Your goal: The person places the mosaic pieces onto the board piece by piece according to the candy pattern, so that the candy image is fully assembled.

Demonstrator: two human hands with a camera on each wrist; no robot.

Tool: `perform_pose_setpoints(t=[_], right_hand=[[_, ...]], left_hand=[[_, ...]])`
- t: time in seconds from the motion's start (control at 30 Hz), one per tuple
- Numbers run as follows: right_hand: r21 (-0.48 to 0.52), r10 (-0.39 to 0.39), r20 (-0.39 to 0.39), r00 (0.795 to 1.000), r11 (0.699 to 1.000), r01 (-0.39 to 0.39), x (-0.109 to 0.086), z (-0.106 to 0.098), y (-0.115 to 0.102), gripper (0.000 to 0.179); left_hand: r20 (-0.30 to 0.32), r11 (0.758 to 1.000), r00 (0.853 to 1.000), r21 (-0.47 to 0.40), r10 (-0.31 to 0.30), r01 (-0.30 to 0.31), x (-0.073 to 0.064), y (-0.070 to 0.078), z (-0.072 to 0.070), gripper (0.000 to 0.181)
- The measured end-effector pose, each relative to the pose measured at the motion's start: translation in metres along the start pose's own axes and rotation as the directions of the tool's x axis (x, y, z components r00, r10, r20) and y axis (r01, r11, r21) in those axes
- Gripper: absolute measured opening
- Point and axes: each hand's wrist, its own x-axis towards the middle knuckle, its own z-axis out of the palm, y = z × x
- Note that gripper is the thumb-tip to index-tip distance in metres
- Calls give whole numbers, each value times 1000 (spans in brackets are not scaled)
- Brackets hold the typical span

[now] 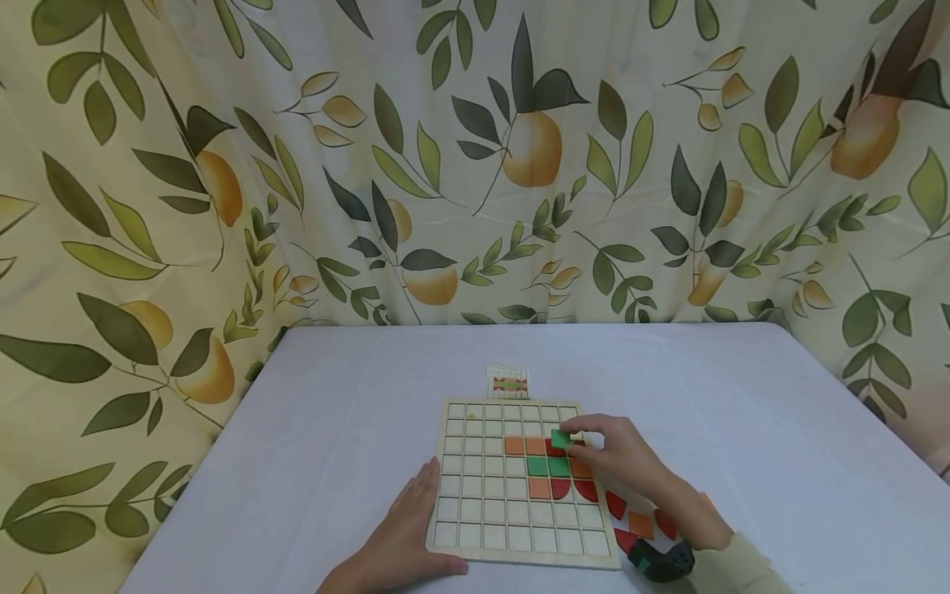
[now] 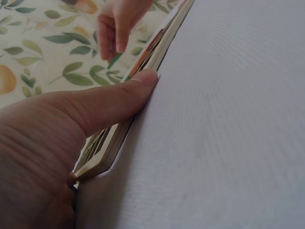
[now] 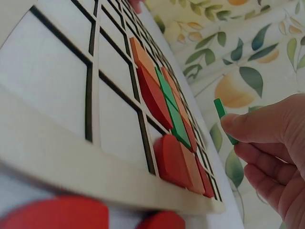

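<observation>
My right hand (image 1: 627, 458) pinches a green square tile (image 1: 560, 440) between thumb and fingers, above the right part of a wooden grid board (image 1: 471, 491). In the right wrist view the held tile (image 3: 219, 108) is apart from the board. Beneath and beside it, the board's cells hold two green tiles (image 1: 547, 467), several orange square tiles (image 1: 514, 445) and several rounded red tiles (image 1: 560, 488). My left hand (image 1: 401, 532) rests at the board's near left corner, fingers straight along the left side, thumb (image 2: 121, 98) against the near edge.
Loose red pieces (image 1: 615, 504) and an orange square (image 1: 641, 525) lie on the white tablecloth (image 1: 334, 429) right of the board, partly under my right forearm. A small pattern card (image 1: 508, 382) stands behind the board. A leaf-print curtain (image 1: 475, 206) hangs beyond the table.
</observation>
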Motion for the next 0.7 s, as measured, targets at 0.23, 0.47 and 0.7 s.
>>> perform_pose_setpoints(t=[0.23, 0.47, 0.7], right_hand=[[58, 2, 26, 1000, 998, -4, 4, 10, -5, 29], [31, -91, 47, 995, 996, 89, 6, 19, -8, 29], [24, -134, 64, 989, 991, 133, 8, 25, -12, 28]], left_hand=[[5, 1000, 1000, 10, -3, 3, 0, 1, -1, 128], [2, 1000, 1000, 13, -4, 4, 0, 0, -1, 128], [8, 1000, 1000, 12, -6, 6, 0, 0, 0, 128]])
